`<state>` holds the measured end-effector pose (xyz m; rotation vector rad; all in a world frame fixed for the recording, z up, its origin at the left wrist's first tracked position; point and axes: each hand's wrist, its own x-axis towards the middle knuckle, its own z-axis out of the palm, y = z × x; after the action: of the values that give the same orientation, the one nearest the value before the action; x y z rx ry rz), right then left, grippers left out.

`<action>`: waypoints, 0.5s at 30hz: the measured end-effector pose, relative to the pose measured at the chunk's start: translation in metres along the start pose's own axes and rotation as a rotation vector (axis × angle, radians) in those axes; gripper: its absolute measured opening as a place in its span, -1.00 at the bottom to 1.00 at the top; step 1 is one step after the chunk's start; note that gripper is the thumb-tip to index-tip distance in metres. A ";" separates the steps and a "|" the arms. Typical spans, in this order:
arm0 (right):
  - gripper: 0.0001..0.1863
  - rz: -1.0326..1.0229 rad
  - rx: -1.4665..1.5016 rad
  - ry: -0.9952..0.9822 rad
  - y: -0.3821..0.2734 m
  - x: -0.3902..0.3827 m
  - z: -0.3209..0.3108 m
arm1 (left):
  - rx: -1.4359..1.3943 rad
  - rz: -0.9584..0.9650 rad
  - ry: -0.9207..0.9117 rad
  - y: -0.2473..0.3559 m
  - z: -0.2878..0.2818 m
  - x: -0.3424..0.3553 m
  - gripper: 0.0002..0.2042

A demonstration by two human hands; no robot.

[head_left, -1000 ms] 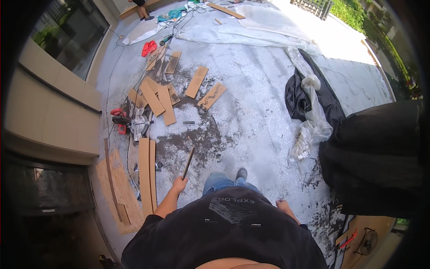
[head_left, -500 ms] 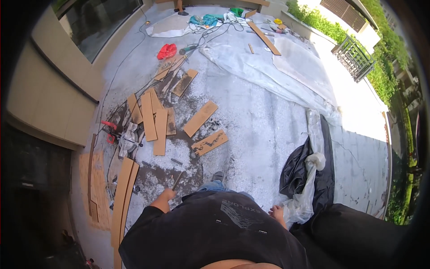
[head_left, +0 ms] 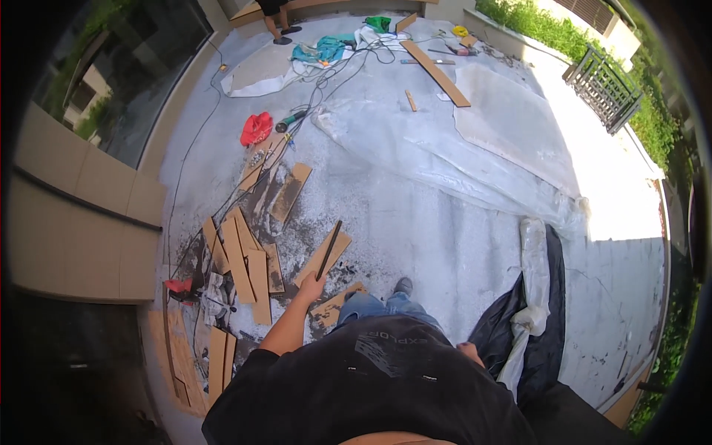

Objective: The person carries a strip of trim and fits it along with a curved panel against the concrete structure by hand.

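My left hand (head_left: pixel 312 286) is closed round one end of a long, thin dark bar (head_left: pixel 329 251). The bar points away from me, above a tan plank (head_left: pixel 320 259) on the floor. My right hand (head_left: pixel 469 350) hangs low by my side, close to the bundled black sheet (head_left: pixel 498 317); it is small and partly hidden, so its fingers cannot be made out. Just beyond my left forearm several tan planks (head_left: pixel 239 259) lie in a loose, overlapping pile. Another plank (head_left: pixel 328 311), smudged with dark marks, sits partly hidden by my left leg.
Clear plastic sheeting (head_left: pixel 445 174) stretches across the floor ahead. A red bag (head_left: pixel 256 129) and a green angle grinder (head_left: pixel 291 121) lie farther off, with cables (head_left: pixel 326 81) beyond. A person's legs (head_left: pixel 278 26) show at the far left. A dark metal railing piece (head_left: pixel 604 87) leans at right.
I have moved forward over the floor, so the planks sit nearer my body. My left hand has swung ahead and up with the dark bar.
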<state>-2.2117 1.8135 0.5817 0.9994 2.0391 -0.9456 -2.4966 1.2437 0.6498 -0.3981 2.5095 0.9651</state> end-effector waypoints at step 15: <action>-0.63 -0.148 0.384 0.314 -0.521 0.362 -0.304 | -0.195 -0.560 -0.375 0.091 -0.034 0.356 -0.65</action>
<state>-2.8991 1.9602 0.6101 1.2771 2.2626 -1.3684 -2.8533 1.2460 0.5533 -0.8382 1.8262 0.9436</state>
